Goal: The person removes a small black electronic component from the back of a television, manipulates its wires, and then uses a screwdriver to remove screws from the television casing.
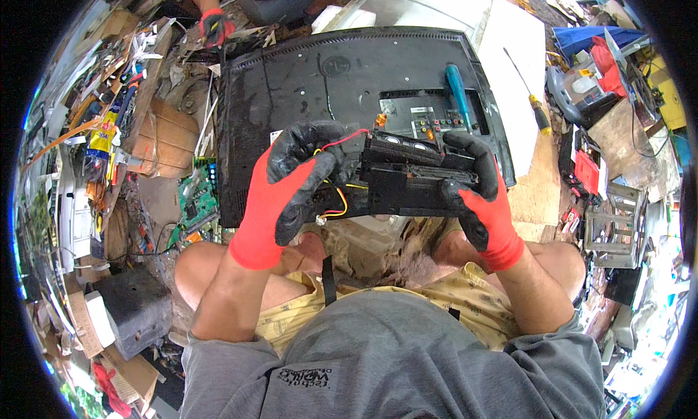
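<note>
Both my hands wear red gloves with black coated palms. My right hand [483,201] grips the right end of a black plastic assembly [403,186], thumb in front and fingers behind. At its left end, my left hand [291,182] is closed in a pinch on a thin red wire [350,137] that runs to the assembly's top corner. Yellow and red leads [340,201] with a small white plug hang below the left fingers. Under the assembly lies a flat-screen television [291,81], its black back facing up. A teal-handled screwdriver [456,92] rests on it, by the socket panel.
A yellow-and-black screwdriver [539,113] lies on boards to the right. Beside the television's left edge is a green circuit board [198,193]. Scrap and cables crowd both sides, with a dark box [131,313] at lower left. Another person's gloved hand [215,29] is at the top.
</note>
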Demonstrator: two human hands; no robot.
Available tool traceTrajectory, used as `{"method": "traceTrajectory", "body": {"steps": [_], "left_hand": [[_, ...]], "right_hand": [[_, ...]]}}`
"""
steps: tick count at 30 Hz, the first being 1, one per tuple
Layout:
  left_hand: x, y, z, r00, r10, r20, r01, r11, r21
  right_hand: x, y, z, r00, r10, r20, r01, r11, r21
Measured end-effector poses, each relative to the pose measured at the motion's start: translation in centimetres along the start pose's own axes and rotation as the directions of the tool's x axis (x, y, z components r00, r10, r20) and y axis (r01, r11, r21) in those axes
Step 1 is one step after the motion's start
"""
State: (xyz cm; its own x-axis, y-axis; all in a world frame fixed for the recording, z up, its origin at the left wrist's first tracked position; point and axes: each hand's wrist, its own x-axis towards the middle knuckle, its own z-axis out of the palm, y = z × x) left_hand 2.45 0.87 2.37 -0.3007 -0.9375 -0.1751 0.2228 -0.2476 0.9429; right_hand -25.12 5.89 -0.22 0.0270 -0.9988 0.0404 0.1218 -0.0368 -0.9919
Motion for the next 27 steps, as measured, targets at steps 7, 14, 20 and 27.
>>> {"method": "traceTrajectory", "body": {"steps": [7, 14, 20, 27], "left_hand": [[0.5, -0.1, -1.0, 0.997, -0.063, 0.038, 0.068, 0.986, -0.151], [2.4, -2.4, -1.3, 0.998, -0.009, 0.056, 0.033, 0.894, -0.447], [2.6, -3.4, -2.4, 0.993, -0.055, 0.105, 0.1, 0.867, -0.489], [3.0, -3.1, -2.4, 0.996, -0.093, 0.008, 0.088, 0.905, -0.417]], "right_hand": [[0.6, 0.1, 0.3, 0.992, 0.114, -0.055, -0.109, 0.991, 0.083], [0.6, 1.9, -0.7, 0.952, 0.307, -0.003, -0.296, 0.921, 0.251], [0.5, 3.0, -0.8, 0.912, 0.396, -0.102, -0.349, 0.884, 0.312], [1.5, 2.1, -3.0, 0.955, 0.27, -0.121, -0.229, 0.934, 0.275]]}}
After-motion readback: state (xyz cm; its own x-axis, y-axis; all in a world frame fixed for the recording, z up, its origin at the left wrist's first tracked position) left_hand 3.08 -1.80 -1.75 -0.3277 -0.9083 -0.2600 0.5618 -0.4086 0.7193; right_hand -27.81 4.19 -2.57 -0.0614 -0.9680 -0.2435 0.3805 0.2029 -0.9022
